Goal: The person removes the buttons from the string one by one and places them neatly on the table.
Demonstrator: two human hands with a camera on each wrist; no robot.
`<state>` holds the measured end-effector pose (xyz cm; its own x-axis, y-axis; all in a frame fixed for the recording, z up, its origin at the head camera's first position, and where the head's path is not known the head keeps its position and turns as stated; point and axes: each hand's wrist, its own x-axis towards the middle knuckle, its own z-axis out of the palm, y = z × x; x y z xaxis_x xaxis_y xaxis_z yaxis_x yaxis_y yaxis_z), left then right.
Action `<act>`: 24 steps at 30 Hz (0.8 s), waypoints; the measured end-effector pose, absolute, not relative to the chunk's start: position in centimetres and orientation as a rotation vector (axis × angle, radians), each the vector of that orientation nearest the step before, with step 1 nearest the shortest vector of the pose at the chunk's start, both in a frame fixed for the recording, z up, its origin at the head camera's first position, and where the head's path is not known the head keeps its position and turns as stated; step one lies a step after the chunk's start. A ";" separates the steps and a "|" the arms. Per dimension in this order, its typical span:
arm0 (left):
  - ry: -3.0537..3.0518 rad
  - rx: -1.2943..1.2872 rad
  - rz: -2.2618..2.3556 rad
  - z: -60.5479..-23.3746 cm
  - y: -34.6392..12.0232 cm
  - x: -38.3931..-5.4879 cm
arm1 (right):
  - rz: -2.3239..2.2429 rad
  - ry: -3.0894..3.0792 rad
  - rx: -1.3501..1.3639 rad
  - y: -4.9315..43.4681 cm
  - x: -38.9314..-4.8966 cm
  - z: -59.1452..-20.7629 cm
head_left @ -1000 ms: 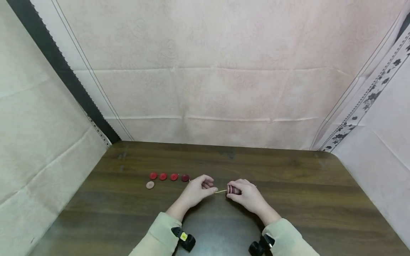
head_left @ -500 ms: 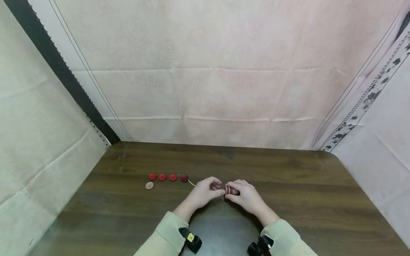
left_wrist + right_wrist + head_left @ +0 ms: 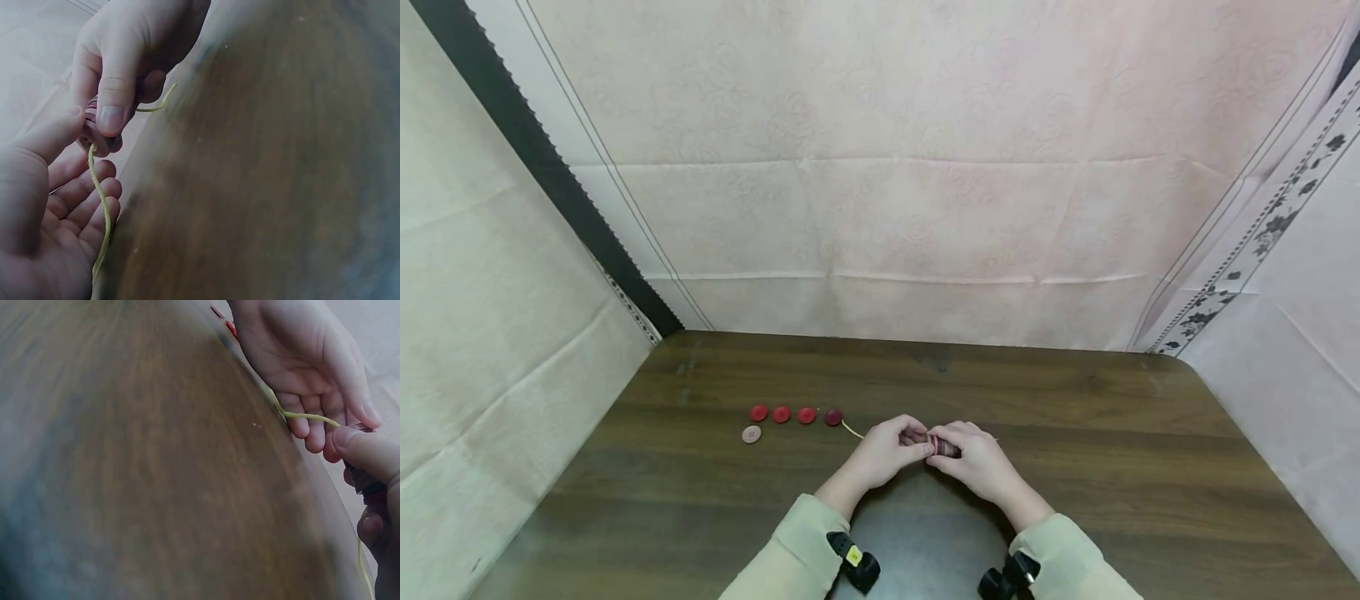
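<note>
My right hand [image 3: 976,460] grips a stack of reddish and pink buttons [image 3: 945,447] over the middle of the table. A yellow cord [image 3: 102,194] runs out of a hole in the pale pink end button [image 3: 95,141]. My left hand [image 3: 886,454] meets the stack from the left, its thumb and forefinger at the edge of that end button and the other fingers loosely bent below. The cord trails past the left palm, and a short end of it sticks out beyond the right hand. Fingers hide much of the stack.
Left of the hands, red buttons [image 3: 781,414] and a dark red button [image 3: 832,417] lie in a row on the brown wooden table [image 3: 1075,417]. Below the row's left end is a beige button [image 3: 751,434]. Pale cloth [image 3: 880,208] hangs behind the table.
My left hand has moved right along the cord until its fingertips meet the stack. More cord shows behind it, near the dark red button. The right hand has barely moved.
</note>
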<state>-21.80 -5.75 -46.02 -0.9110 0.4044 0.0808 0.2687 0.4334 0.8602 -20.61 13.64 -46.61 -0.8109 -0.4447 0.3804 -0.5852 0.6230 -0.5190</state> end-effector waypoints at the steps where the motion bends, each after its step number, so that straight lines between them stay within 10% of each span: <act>1: 2.536 0.591 1.490 -46.0 -5.7 -21.8 | 0.954 -2.629 0.849 13.7 -20.6 -46.7; 24: 2.519 0.541 1.516 -45.5 -7.2 -22.0 | 1.015 -2.655 0.809 13.8 -20.8 -46.6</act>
